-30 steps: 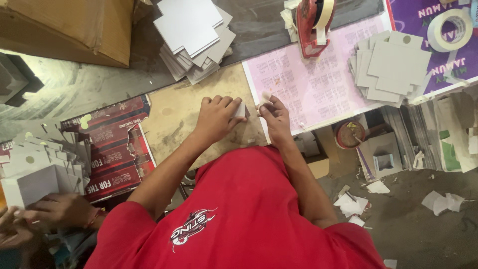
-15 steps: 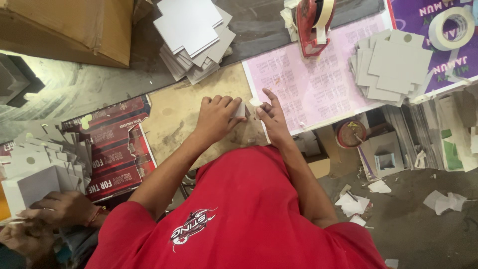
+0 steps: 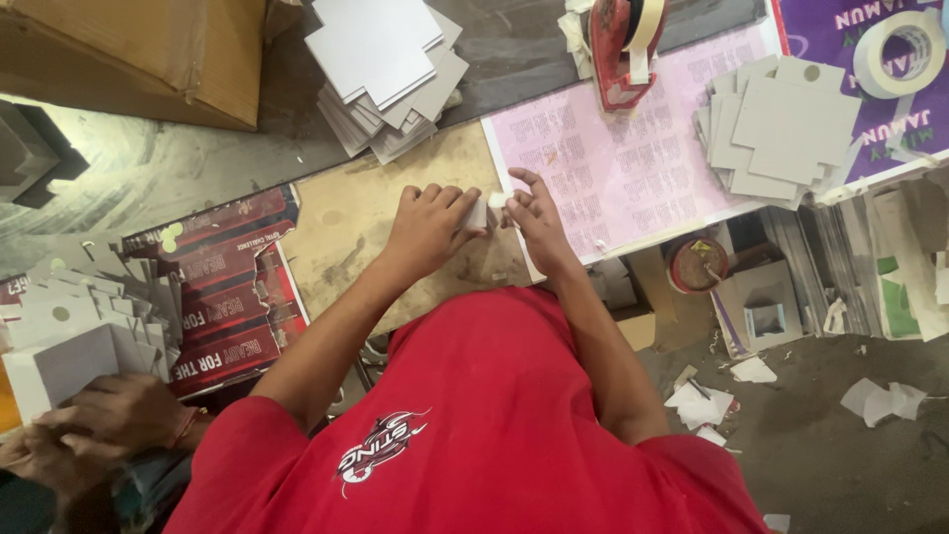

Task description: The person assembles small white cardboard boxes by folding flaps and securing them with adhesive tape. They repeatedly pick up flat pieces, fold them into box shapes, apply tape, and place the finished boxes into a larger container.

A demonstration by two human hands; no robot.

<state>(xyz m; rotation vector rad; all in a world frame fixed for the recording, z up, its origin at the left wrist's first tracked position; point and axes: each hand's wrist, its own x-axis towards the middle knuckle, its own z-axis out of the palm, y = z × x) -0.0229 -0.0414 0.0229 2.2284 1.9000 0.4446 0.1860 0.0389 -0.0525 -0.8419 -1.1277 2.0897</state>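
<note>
My left hand (image 3: 427,225) is curled over a small white card piece (image 3: 481,210) on the brown board (image 3: 346,237). Touching the same piece from the right, my right hand (image 3: 539,220) pinches its end with the fingertips while the other fingers spread. Both hands meet at the seam between the brown board and the pink printed sheet (image 3: 633,168). My red shirt (image 3: 494,415) fills the lower middle of the view.
A stack of grey card squares (image 3: 390,74) lies beyond the hands, another grey stack (image 3: 781,129) at the right. A red tape dispenser (image 3: 623,44) and a tape roll (image 3: 905,49) sit at the top. At lower left, another person's hands (image 3: 99,425) handle folded grey cards (image 3: 69,326).
My hands stay together over the white piece, with the right fingers shifting slightly. The other person's hands at lower left have moved a little to the right.
</note>
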